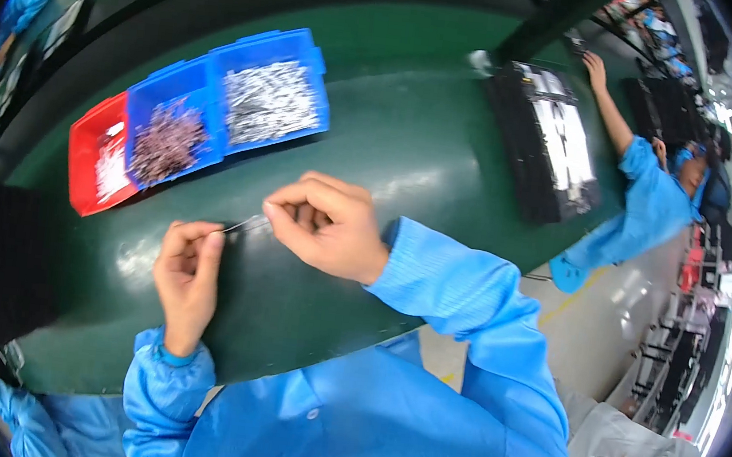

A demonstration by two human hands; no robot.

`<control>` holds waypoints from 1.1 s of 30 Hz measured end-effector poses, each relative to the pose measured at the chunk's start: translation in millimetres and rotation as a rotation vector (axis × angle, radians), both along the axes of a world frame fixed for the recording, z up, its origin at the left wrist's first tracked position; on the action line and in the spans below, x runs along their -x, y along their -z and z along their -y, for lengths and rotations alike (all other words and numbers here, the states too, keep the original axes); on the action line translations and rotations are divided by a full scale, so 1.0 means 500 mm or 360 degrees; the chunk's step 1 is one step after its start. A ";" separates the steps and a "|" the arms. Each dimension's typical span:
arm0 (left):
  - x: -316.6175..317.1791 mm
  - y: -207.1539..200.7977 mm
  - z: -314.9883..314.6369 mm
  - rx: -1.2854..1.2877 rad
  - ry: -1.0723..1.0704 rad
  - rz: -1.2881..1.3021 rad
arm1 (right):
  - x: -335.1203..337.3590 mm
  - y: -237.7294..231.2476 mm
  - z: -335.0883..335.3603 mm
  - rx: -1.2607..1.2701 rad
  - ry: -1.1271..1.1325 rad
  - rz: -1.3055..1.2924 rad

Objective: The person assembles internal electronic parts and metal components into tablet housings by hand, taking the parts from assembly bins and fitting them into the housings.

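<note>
I am seeing a red bin [82, 159] and two blue bins [260, 50] standing on the worktop [396, 116], a black block [517, 146] sitting rightward; nearer, left hand [188, 268] and right hand [330, 229], slightly apart, are pinching a thin wire-like piece [246, 223] between them

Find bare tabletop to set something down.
Bare green tabletop lies between right blue bin and black box, and between left hand, right sleeve and near edge. Crowded: upper left, where red bin, left blue bin and right blue bin adjoin.
</note>
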State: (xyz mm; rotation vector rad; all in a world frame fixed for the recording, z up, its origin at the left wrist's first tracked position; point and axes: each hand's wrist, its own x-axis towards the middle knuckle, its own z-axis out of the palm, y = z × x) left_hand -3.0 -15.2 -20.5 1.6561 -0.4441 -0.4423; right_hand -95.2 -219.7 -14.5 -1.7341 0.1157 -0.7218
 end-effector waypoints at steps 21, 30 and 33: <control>-0.071 0.006 0.120 -0.0059 0.0695 0.0472 | -0.105 -0.023 0.418 -0.0333 0.0251 -0.1113; -0.058 0.018 0.117 0.0033 0.0472 0.0440 | -0.103 0.041 0.321 0.1115 0.0782 -0.0369; -0.057 0.018 0.122 0.0080 0.0479 0.0361 | -0.103 0.036 0.318 0.1193 0.0758 -0.0386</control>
